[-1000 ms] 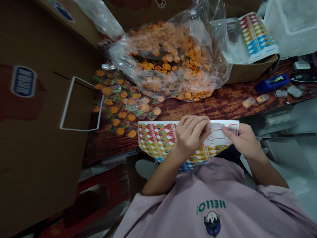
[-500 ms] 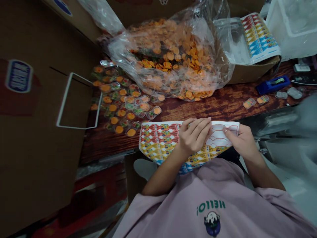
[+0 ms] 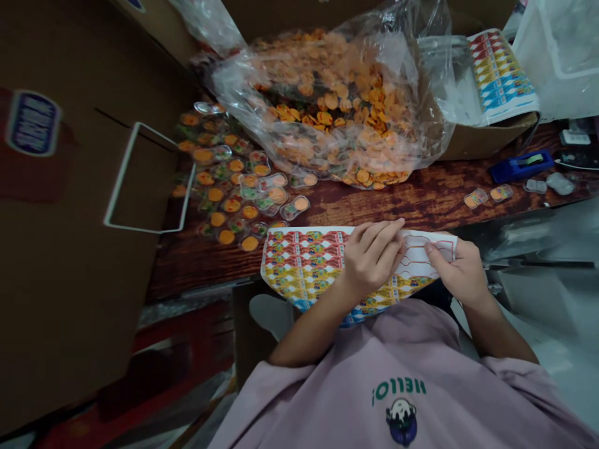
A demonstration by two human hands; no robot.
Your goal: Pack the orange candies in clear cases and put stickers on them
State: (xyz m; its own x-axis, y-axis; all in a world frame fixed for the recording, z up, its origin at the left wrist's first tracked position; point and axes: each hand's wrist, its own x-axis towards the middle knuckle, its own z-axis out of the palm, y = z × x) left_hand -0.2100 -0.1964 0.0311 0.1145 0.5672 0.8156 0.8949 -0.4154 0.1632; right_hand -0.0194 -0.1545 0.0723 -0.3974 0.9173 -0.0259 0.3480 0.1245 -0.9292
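The big cardboard box (image 3: 70,206) is filling your left side, its blue label and a white wire handle facing you. Beyond your hands, the clear plastic bag (image 3: 327,100) is bulging with orange-topped pieces on the wooden table (image 3: 421,199), and loose clear capsules (image 3: 234,187) with the same orange tops are lying scattered between the bag and the box. At the far right a second printed sheet (image 3: 500,75) is resting on an open carton, with a blue tape dispenser (image 3: 519,165) just in front of it.

At the table's near edge you are holding the sticker sheet (image 3: 304,259), its colourful rows running out to the left and drooping towards your lap. Your left hand (image 3: 372,259) is lying curled on top of the sheet, fingers bent and pressing on it near the bare white patch. Your right hand (image 3: 461,271) is gripping the sheet's right end, thumb on the top face and fingers curled beneath the edge.
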